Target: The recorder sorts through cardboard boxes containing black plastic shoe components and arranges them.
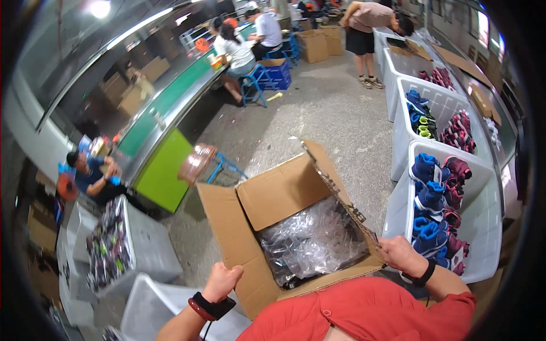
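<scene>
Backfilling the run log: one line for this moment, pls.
left hand: at left flap | right hand: gripping right flap | carton: open, clear plastic inside

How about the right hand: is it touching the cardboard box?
Touching. The head view shows the right hand gripping the cardboard box by one flap.

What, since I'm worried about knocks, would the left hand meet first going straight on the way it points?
The left cardboard flap, at once: the left hand seems to grip its edge. Beyond that, depth is unclear.
</scene>
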`<state>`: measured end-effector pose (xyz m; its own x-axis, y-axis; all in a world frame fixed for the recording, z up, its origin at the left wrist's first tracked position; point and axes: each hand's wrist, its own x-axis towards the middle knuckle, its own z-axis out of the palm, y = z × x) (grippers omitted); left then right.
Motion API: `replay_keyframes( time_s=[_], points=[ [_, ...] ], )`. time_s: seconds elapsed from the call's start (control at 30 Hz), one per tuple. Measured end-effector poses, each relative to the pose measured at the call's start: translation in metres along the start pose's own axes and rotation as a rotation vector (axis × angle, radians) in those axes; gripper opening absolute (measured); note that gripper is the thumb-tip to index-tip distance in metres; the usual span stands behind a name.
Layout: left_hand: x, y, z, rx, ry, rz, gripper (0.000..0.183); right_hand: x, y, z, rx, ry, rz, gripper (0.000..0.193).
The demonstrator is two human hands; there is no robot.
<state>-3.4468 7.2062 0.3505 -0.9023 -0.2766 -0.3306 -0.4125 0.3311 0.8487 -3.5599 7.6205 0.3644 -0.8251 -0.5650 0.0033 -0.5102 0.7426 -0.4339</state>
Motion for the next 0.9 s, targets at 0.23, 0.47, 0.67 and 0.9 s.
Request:
replay_keyframes(
  time_s=[0.23,0.47,0.67,0.9],
  points=[
    [0.212,0.089,-0.012,0.026,-0.017,-0.044,0.017,0.200,0.086,-0.036,0.020,-0.064,-0.045,0.013],
    [0.399,0.194,-0.008,-0.004,0.055,-0.025,0.019,0.404,0.181,-0.102,-0.010,-0.036,0.010,0.015],
    [0.564,0.273,-0.004,0.034,0.101,0.071,0.023,0.580,0.249,-0.172,-0.017,0.005,-0.031,0.015],
    [0.803,0.384,0.014,0.182,0.019,0.069,0.025,0.771,0.356,-0.216,-0.014,0.009,0.070,0.019]
  ],
)
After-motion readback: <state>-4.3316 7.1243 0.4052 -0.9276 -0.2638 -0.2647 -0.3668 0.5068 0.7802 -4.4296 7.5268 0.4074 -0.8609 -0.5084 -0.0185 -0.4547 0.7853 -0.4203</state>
